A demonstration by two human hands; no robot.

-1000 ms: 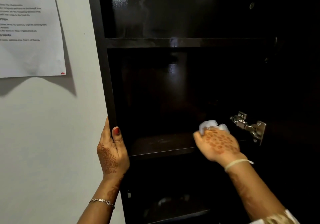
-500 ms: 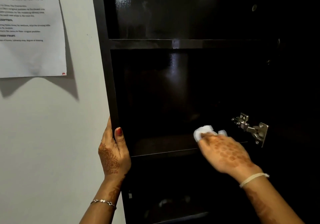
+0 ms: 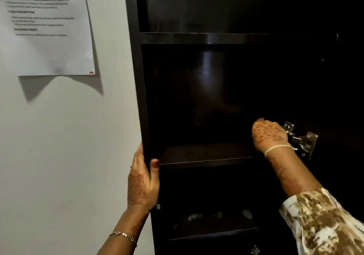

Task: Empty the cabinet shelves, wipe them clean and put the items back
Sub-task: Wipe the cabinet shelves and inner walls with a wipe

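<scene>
A dark wooden cabinet stands open against a pale wall. My left hand grips the front edge of its left side panel, thumb inside, level with the middle shelf. That shelf is bare and dim. My right hand reaches deep into the right end of this shelf, knuckles toward me, just left of a metal hinge. Its fingers curl away out of sight, and the white cloth it held a moment ago is hidden behind it. The upper shelf also looks bare.
A printed sheet of paper hangs on the wall left of the cabinet. Several pale small items lie in shadow on the lower shelf. The cabinet's right side and door area are very dark.
My right hand has moved up, to the right and deeper into the shelf toward the hinge, and the white cloth is now hidden behind it. The left hand keeps its grip.
</scene>
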